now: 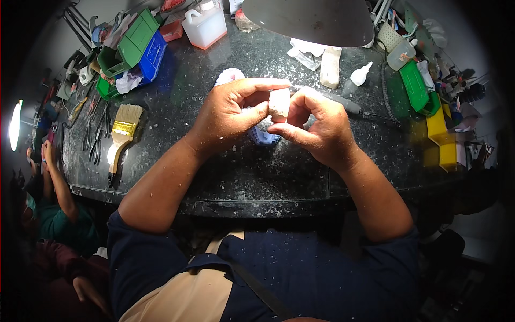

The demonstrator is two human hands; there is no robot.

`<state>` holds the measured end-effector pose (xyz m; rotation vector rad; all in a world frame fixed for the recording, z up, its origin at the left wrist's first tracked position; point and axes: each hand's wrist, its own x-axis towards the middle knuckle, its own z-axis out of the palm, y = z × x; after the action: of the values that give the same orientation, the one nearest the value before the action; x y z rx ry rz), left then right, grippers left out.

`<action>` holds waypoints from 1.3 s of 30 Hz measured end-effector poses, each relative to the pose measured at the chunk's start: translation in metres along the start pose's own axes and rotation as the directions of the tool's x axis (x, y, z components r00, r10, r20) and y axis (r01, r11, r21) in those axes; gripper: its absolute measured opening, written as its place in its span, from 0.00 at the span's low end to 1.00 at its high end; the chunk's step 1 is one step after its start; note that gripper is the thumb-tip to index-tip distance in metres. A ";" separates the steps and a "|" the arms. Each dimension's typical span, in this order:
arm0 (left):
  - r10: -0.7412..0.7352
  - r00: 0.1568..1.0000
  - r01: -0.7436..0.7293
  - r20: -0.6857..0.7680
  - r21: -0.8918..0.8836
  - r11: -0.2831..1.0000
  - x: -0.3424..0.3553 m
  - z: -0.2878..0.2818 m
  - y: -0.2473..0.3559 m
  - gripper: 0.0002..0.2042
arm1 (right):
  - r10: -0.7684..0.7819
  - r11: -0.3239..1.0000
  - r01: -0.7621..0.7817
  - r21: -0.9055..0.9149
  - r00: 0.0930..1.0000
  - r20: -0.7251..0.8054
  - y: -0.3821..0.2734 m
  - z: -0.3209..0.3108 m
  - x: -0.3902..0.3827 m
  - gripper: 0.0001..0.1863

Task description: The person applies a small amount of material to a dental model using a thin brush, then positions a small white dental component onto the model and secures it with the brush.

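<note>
Over the middle of the dark bench I hold a small cream-white plaster cast, upright between both hands. My left hand is closed on its left side, the thumb against it and the index finger stretched across its top. On the other side my right hand is closed round its edge with bent fingers and thumb. Its finer shape is partly covered by my fingers. Below the hands lies a blue moulded piece, and a pale lilac-white piece shows behind my left hand. A grey handpiece with a cord rests behind my right hand.
White dust and crumbs cover the bench. At left lie a flat brush and metal hand tools. Green and blue bins, a plastic jug, a lamp hood and yellow bins stand around. Other people sit at left.
</note>
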<state>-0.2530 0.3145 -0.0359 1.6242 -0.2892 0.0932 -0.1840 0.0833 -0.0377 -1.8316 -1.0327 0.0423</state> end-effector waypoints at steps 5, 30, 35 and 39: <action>-0.006 1.000 0.004 0.025 0.075 0.997 -0.001 -0.002 0.001 0.23 | -0.019 0.999 0.019 -0.027 1.000 -0.004 0.000 -0.001 0.000 0.23; -0.035 0.999 0.028 -0.032 -0.210 0.977 0.002 0.008 -0.004 0.18 | 0.188 0.919 -0.154 0.364 0.980 -0.060 0.010 0.013 0.003 0.14; -0.113 0.993 0.104 -0.028 -0.225 0.969 0.003 0.004 -0.001 0.17 | 0.142 0.945 -0.119 0.305 0.988 -0.054 0.016 0.009 0.003 0.16; -0.123 0.992 0.126 0.028 -0.254 0.959 0.004 0.000 0.006 0.16 | 0.075 0.997 -0.077 -0.005 0.985 -0.153 0.010 -0.004 0.005 0.20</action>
<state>-0.2507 0.3135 -0.0296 1.3828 -0.1981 -0.0486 -0.1725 0.0824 -0.0417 -1.8530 -0.8575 -0.0570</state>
